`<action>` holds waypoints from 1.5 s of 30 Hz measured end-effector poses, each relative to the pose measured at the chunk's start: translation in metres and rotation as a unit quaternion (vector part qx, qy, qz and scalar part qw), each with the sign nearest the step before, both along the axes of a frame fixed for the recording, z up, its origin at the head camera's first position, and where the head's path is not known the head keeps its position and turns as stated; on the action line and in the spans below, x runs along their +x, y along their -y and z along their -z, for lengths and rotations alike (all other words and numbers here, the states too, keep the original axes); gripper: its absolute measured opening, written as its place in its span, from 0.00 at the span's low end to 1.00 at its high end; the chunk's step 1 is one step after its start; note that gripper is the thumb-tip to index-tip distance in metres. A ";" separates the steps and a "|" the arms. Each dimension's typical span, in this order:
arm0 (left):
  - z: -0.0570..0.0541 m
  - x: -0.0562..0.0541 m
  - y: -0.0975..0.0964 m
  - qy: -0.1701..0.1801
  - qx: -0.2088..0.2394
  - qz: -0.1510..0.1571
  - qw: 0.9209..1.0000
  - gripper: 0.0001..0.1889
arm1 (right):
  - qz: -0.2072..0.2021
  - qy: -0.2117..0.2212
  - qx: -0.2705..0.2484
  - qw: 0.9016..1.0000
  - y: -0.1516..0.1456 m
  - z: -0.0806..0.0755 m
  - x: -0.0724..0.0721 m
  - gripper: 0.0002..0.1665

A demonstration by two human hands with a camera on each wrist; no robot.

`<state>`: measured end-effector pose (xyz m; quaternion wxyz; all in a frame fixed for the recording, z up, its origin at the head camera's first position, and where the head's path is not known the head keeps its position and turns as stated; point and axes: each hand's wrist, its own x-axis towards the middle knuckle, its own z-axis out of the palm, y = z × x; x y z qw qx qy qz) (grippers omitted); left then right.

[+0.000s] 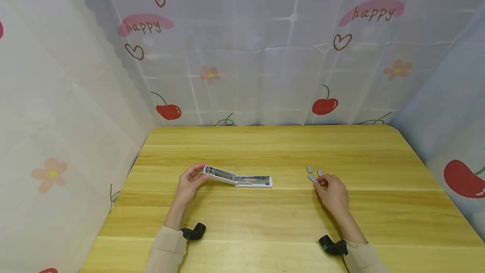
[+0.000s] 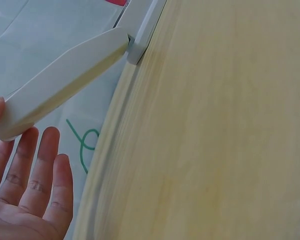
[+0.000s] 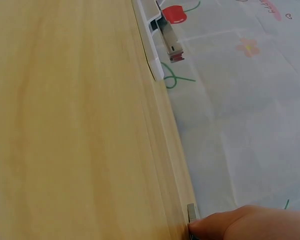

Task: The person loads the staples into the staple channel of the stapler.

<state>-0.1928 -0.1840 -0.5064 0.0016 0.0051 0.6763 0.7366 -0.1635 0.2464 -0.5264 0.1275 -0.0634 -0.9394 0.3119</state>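
A white stapler (image 1: 253, 182) is unfolded on the wooden table, its metal staple channel showing. My left hand (image 1: 190, 184) grips the far left end of its raised top arm (image 1: 219, 173) between thumb and fingers. In the left wrist view, the white cover (image 2: 65, 75) slants up out of the left hand (image 2: 30, 185), whose other fingers are extended. To the right, my right hand (image 1: 333, 195) pinches one end of a small grey staple strip (image 1: 312, 178) at the tabletop. Two more strips, one farther left (image 1: 309, 169) and one by the fingertips (image 1: 320, 172), lie beside it.
The wooden table (image 1: 265, 218) reaches back to a white curtain (image 1: 265, 79) printed with cherries and hearts. More curtain hangs at both sides. A black wrist camera (image 1: 194, 231) sits on the left forearm, and another (image 1: 332, 245) on the right.
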 end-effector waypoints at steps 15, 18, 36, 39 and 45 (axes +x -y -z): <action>0.000 0.000 0.001 -0.002 0.000 0.003 1.000 0.24 | -0.004 -0.028 -0.012 1.000 0.001 0.000 0.001 0.08; 0.001 0.001 0.001 -0.004 0.000 0.003 1.000 0.24 | -0.005 -0.037 -0.011 0.999 0.001 0.001 0.002 0.07; -0.001 0.000 0.002 -0.002 -0.004 0.010 1.000 0.23 | -0.021 -0.076 -0.010 0.997 0.004 -0.001 0.001 0.05; -0.002 -0.001 0.001 -0.001 -0.004 0.009 1.000 0.23 | -0.023 -0.072 -0.013 0.997 0.004 -0.002 0.001 0.06; -0.004 -0.004 0.001 -0.004 -0.008 0.012 1.000 0.23 | -0.022 -0.068 -0.025 0.997 0.004 -0.003 0.001 0.06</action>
